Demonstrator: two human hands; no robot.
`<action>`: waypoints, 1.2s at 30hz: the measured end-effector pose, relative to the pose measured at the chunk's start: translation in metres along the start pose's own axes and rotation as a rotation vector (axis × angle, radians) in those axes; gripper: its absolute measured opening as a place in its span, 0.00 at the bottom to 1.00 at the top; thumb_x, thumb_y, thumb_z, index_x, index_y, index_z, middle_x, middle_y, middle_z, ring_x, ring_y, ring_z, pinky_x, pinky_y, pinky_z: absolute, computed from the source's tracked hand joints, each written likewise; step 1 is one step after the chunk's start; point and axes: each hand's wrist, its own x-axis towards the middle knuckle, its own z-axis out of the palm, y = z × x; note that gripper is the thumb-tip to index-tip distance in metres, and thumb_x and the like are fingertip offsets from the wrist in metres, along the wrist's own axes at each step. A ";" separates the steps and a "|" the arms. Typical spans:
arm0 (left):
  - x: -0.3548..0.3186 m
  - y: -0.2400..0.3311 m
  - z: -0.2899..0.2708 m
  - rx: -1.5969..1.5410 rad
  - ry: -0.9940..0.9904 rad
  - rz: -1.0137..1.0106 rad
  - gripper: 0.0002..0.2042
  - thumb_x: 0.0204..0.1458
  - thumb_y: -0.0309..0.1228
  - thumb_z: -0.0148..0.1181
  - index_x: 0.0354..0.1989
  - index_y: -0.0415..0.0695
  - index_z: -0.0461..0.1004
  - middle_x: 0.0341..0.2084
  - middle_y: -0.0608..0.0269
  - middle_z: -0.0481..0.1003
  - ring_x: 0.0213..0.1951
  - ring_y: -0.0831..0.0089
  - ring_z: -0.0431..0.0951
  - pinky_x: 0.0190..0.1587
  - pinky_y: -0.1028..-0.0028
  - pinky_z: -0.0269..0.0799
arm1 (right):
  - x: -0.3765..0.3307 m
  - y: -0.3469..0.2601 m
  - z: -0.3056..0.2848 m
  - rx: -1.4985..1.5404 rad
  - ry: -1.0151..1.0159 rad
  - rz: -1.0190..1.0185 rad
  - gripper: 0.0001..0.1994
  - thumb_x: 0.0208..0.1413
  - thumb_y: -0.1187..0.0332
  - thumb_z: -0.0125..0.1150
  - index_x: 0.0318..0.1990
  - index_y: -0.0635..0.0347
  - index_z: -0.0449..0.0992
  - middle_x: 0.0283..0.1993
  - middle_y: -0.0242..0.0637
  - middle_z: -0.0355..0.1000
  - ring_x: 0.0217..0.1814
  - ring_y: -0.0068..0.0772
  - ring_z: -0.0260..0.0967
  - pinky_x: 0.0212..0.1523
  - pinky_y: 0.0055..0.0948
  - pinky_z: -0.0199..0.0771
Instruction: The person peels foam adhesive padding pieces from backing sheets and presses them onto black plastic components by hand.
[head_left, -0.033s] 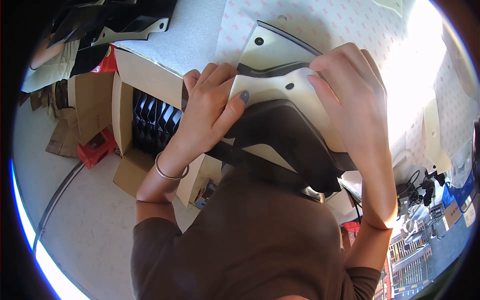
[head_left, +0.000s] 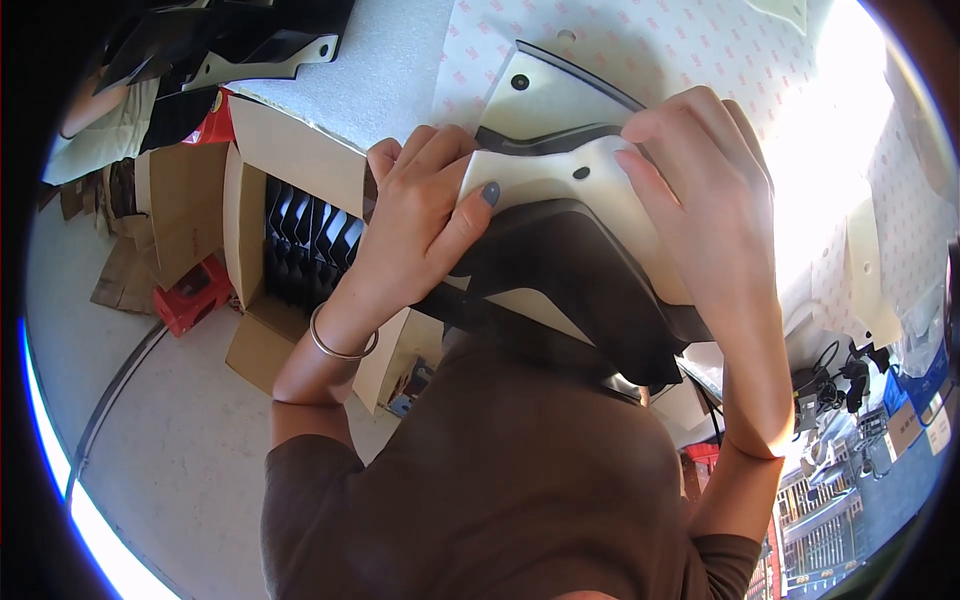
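In front of me is a curved black plastic panel (head_left: 545,240), with a cream-white foam pad (head_left: 535,170) of wavy outline lying along its upper side. The pad has a small dark hole. My left hand (head_left: 425,205) grips the pad's left end, thumb on its face and fingers behind the edge. At the right end, my right hand (head_left: 705,185) is closed, thumb and bent index finger at the pad's upper edge; its other fingers are partly hidden. Just beyond lies a similar black-edged piece with a cream pad (head_left: 545,100), partly covered by the held one.
The table carries a patterned sheet (head_left: 690,50) and grey foam (head_left: 390,70). An open carton (head_left: 300,135) of black parts stands at left, near a red crate (head_left: 195,292). More black panels (head_left: 245,45) sit at far left, beside another person's arm (head_left: 95,105). Cables (head_left: 825,380) lie at right.
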 end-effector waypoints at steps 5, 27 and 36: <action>-0.002 0.001 -0.001 0.007 -0.003 -0.030 0.16 0.56 0.40 0.47 0.37 0.39 0.76 0.38 0.57 0.68 0.43 0.63 0.65 0.46 0.64 0.50 | 0.002 0.001 0.005 0.023 -0.004 0.009 0.11 0.40 0.79 0.67 0.28 0.58 0.70 0.31 0.34 0.65 0.36 0.39 0.66 0.39 0.36 0.70; -0.005 0.006 -0.024 0.103 0.026 -0.217 0.05 0.48 0.28 0.59 0.25 0.43 0.69 0.23 0.67 0.70 0.30 0.69 0.69 0.42 0.70 0.53 | 0.008 -0.007 0.001 0.078 -0.063 0.106 0.06 0.45 0.79 0.64 0.30 0.64 0.71 0.31 0.37 0.70 0.33 0.36 0.67 0.37 0.29 0.69; -0.006 -0.001 -0.020 0.091 -0.014 -0.259 0.04 0.48 0.27 0.59 0.25 0.41 0.71 0.25 0.65 0.71 0.34 0.67 0.70 0.45 0.69 0.54 | 0.009 -0.010 0.002 -0.009 -0.090 0.042 0.08 0.42 0.81 0.65 0.27 0.64 0.70 0.31 0.38 0.69 0.34 0.40 0.69 0.36 0.31 0.69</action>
